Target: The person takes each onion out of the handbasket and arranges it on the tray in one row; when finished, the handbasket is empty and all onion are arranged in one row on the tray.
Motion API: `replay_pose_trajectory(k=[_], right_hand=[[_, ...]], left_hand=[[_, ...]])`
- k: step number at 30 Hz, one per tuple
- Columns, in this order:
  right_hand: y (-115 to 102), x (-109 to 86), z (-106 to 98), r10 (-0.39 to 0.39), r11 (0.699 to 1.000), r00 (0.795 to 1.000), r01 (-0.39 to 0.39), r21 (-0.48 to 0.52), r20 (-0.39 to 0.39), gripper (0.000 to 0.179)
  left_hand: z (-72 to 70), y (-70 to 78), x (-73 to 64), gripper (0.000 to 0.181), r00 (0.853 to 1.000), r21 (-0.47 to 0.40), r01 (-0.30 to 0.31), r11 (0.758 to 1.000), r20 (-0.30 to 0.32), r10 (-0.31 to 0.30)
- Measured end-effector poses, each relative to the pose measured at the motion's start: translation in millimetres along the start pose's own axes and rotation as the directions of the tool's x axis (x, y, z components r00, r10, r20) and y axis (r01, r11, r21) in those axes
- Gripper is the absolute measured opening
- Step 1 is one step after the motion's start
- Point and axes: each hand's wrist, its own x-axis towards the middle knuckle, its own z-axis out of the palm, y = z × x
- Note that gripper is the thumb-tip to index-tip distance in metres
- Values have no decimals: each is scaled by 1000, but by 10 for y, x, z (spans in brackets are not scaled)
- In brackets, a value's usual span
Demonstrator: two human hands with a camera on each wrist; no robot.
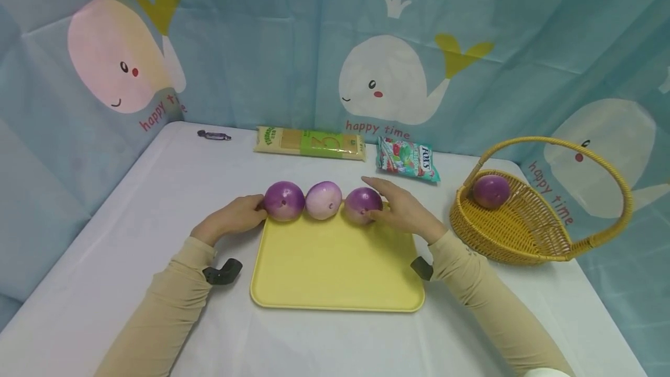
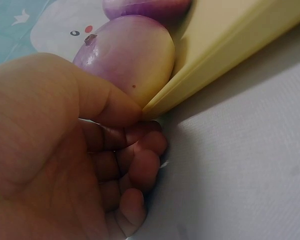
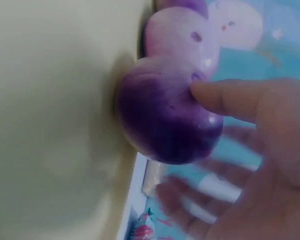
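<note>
Three purple onions stand in a row along the far edge of a yellow tray (image 1: 337, 266). The left onion (image 1: 284, 201) is deep purple on top, the middle onion (image 1: 323, 200) is paler, and the right onion (image 1: 361, 205) is dark purple. At the tray's far left corner, my left hand (image 1: 238, 214) pinches the rim, thumb on top and fingers curled beneath, close beside the left onion. My right hand (image 1: 400, 205) rests its thumb (image 3: 220, 95) on the right onion near its nub, while the other fingers (image 3: 190, 195) spread loosely behind it, apart from one another.
On the right stands a yellow wicker basket (image 1: 502, 234) with a tall handle and one more purple onion (image 1: 491, 191) inside. Along the back lie a noodle packet (image 1: 310, 143), a teal candy bag (image 1: 407, 159) and a small purple wrapped sweet (image 1: 214, 135). A blue whale-print curtain hangs behind.
</note>
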Motion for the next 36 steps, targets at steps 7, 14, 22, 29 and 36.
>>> replay_pose_trajectory(k=[7, 14, 22, 29, 36], right_hand=[[-26, 12, 12, -193, 981, 981, 192, -32, -30, 50], [-59, 10, 24, -35, 997, 999, 33, -63, -35, 73], [-77, 23, 38, 78, 996, 997, -78, -38, -13, 71], [-81, 12, 23, 66, 996, 998, -65, -66, 10, 79], [-179, 85, 35, 60, 990, 997, -66, -121, -57, 72]], left_hand=[[-10, 0, -1, 45, 1000, 3, -9, 1000, -5, 9], [-5, -2, -2, 48, 1000, 0, -8, 1000, -7, 8], [13, -22, 16, 49, 1000, 3, -10, 1000, -2, 10], [8, -5, 2, 48, 1000, 4, -1, 1000, -2, 1], [-3, 3, -1, 46, 1000, 7, -7, 1000, -6, 7]])
